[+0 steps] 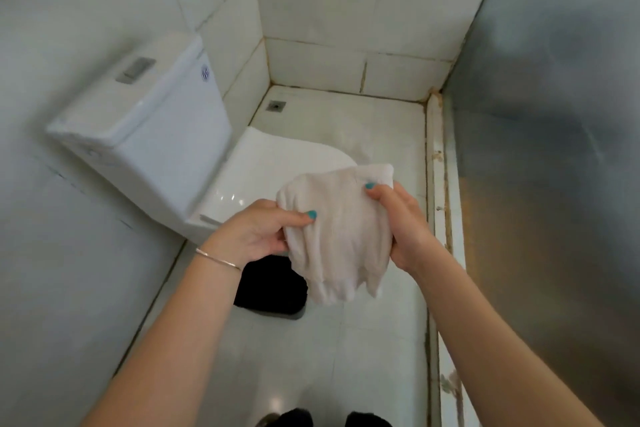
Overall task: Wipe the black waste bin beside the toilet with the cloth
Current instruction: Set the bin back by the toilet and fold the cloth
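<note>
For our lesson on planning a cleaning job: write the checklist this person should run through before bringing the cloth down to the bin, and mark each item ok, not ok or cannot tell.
1. White terry cloth gripped by both hands: ok; left hand and right hand each hold an edge.
2. Black plastic waste bin located: ok, on the floor beside the white ceramic toilet.
3. Cloth touching bin: not ok, it hangs above it.
4. Whole bin in view: not ok; the cloth and left hand cover part.
5. Cloth damp: cannot tell.
6. Bin empty: cannot tell.
</note>
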Tool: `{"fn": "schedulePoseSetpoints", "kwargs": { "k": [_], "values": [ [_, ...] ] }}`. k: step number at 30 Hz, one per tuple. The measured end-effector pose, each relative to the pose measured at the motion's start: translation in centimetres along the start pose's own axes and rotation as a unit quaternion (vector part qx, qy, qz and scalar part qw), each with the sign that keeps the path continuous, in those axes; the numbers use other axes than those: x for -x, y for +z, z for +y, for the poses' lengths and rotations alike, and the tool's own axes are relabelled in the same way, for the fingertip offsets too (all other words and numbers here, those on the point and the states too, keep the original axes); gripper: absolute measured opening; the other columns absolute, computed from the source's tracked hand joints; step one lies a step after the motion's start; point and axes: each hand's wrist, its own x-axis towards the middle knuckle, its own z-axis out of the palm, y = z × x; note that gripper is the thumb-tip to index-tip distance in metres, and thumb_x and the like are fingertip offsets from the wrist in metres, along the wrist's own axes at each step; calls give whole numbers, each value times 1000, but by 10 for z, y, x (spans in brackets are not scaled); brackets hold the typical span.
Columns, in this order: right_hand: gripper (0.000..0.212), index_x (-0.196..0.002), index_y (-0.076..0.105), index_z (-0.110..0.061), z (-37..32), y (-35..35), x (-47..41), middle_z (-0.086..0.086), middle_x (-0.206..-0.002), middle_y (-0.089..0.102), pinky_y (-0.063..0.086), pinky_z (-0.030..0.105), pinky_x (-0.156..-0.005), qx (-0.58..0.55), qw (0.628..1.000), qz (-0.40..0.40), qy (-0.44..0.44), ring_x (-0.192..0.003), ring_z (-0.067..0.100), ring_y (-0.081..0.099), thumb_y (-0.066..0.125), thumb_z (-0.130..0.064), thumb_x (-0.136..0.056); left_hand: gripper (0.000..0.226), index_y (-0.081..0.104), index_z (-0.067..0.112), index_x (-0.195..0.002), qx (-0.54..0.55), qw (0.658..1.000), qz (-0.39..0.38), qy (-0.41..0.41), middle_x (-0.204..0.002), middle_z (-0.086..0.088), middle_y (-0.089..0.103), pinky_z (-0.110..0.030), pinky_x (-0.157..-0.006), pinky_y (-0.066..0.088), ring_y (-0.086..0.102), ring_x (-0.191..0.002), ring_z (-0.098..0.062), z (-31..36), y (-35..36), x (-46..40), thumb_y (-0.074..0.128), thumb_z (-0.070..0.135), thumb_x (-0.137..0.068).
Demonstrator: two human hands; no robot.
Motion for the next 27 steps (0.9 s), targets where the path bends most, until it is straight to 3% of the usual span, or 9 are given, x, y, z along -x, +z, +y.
{"fn": "schedulePoseSetpoints", "kwargs": {
  "k": [3,6,10,15,18,22,25,27],
  "values": [
    [15,-89,73,-36,-55,11,17,-3,-94,74,60,37,-74,30,999,-9,-4,-85,17,72,60,-27,-86,50,63,-5,-108,27,999,10,18,-95,-15,72,-34,-64,58,70,-84,-23,39,10,32,76,3,-60],
    [15,-93,73,-36,-104,23,36,-3,-98,74,59,42,-80,43,999,-21,5,-92,20,70,60,-29,-89,39,63,-5,-108,22,999,33,32,-97,-14,72,-35,-70,58,70,-88,-23,73,16,64,75,0,-71],
    [13,-92,73,-35,-161,38,61,-2,-99,74,57,45,-85,41,998,-44,9,-92,19,71,61,-30,-91,35,65,-3,-103,14,996,50,67,-93,-12,74,-29,-63,57,71,-84,-21,112,20,113,78,7,-73],
    [17,-106,65,-30,-215,60,82,0,-104,72,57,48,-85,52,994,-93,0,-97,23,69,63,-29,-90,48,68,0,-98,24,984,94,152,-95,-10,74,-29,-67,56,71,-90,-23,133,22,178,86,21,-58],
    [18,-108,63,-27,-236,80,89,2,-102,72,59,40,-73,60,990,-131,-4,-89,19,71,64,-27,-90,55,66,-4,-103,127,968,98,194,-102,-15,72,-36,-79,56,68,-97,-28,129,19,210,83,22,-57],
    [26,-112,64,-13,-248,120,99,7,-102,74,56,34,-66,42,982,-183,24,-89,22,72,64,-26,-90,50,64,-1,-111,274,926,106,236,-109,-17,69,-37,-77,57,66,-101,-29,119,5,249,75,21,-67],
    [22,-102,69,-3,-248,156,105,14,-99,73,55,33,-63,21,968,-246,40,-88,27,71,65,-19,-86,52,58,4,-123,323,904,109,257,-120,-16,65,-44,-91,52,61,-112,-29,108,-17,277,66,25,-77],
    [19,-94,74,-5,-243,181,110,16,-99,72,55,33,-65,25,950,-308,46,-89,28,71,66,-18,-82,44,58,7,-122,347,890,124,269,-117,-14,67,-41,-86,54,64,-108,-26,100,-37,295,60,27,-83]
  ]
}}
